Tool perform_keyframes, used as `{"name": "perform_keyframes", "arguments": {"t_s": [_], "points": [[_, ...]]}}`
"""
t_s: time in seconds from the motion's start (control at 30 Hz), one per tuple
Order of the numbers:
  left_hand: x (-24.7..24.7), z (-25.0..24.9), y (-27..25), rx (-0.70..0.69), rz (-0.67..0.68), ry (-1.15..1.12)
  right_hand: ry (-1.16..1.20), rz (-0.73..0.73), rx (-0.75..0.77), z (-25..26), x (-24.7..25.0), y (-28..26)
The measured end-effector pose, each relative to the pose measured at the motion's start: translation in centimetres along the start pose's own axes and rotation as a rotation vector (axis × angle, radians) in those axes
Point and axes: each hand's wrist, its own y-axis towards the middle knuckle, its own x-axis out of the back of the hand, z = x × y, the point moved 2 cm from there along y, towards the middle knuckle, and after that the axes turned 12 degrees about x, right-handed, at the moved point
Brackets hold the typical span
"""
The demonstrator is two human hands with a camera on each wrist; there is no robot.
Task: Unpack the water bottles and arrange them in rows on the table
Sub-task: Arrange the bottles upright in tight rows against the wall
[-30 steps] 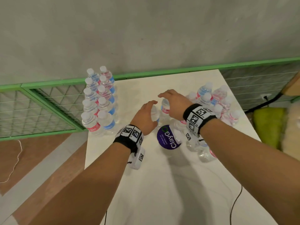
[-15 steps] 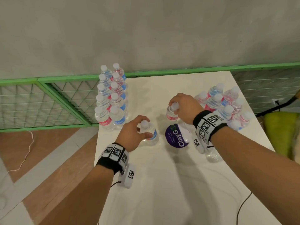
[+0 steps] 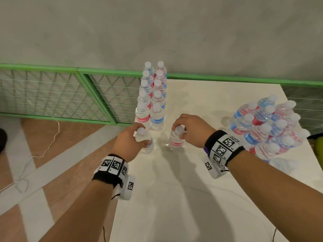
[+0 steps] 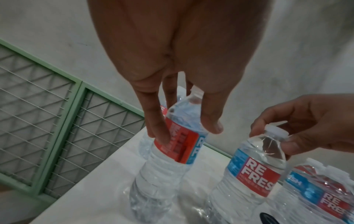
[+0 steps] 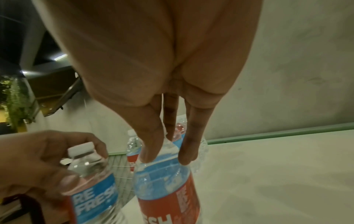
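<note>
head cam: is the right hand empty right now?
No, the right hand grips the cap end of an upright water bottle standing on the table.

- The tabletop (image 3: pixel 201 198) lay bare from 6 o'clock up to the hands, wide enough for either arm.
- At 12 o'clock, two upright rows of bottles (image 3: pixel 153 96) lined the tabletop's left edge, blocking passage there.
- At 3 o'clock, the wrapped pack of bottles (image 3: pixel 267 126) filled the right side, well apart from the rows.
- Between rows and pack, a broad open lane ran toward the green rail (image 3: pixel 227 79).
- The left hand (image 3: pixel 130 142) and right hand (image 3: pixel 190 130) each gripped an upright bottle, a narrow gap between them.
</note>
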Motion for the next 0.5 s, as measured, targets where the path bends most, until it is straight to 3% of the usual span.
{"name": "perform_keyframes", "arguments": {"t_s": [0.23, 0.37, 0.5], "points": [[0.3, 0.2, 1.1, 0.019, -0.109, 0.040, 0.029, -0.053, -0.062, 2.9, -2.7, 2.0], [0.8, 0.4, 1.4, 0.002, -0.014, 0.047, 0.013, -0.069, -0.077, 3.3, -3.1, 2.4], [1.2, 1.8, 1.3, -0.032, 0.085, -0.029, 0.031, 0.052, 0.072, 2.9, -2.8, 2.1]]}}
